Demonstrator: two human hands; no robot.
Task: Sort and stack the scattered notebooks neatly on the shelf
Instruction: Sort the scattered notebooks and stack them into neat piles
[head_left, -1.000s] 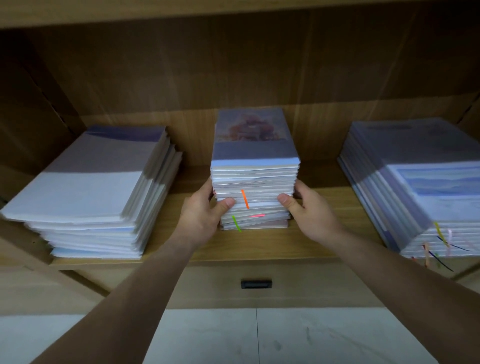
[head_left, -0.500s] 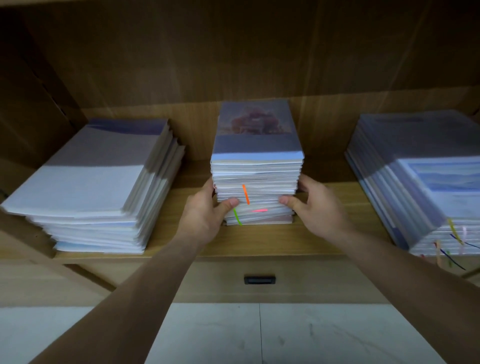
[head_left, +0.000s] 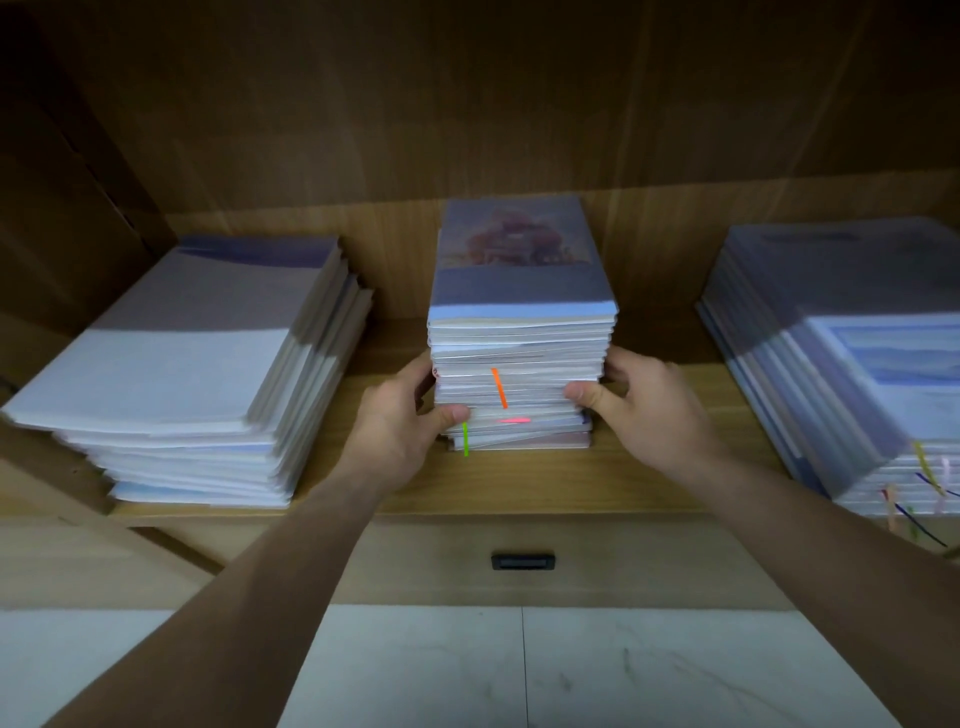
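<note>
A tall middle stack of small notebooks (head_left: 519, 291) stands on the wooden shelf (head_left: 519, 483), with orange, pink and green ribbon markers hanging from its front. My left hand (head_left: 400, 426) grips the stack's lower left side, thumb across the front. On the lower right side my right hand (head_left: 644, 405) holds it the same way. The lowest notebooks sit slightly askew. A wide left stack of larger notebooks (head_left: 187, 364) fans out unevenly. The right stack (head_left: 841, 364) leans and runs past the frame edge.
The shelf has a dark wooden back wall (head_left: 467, 104) and an angled left side panel (head_left: 62, 208). Below the shelf front is a panel with a small black handle (head_left: 523, 561). Pale tiled floor (head_left: 571, 675) lies underneath. Gaps of bare shelf separate the three stacks.
Both hands stay clamped on the middle stack's sides. The stack has shifted a little on the shelf and its lower notebooks look squarer; the view has tilted slightly.
</note>
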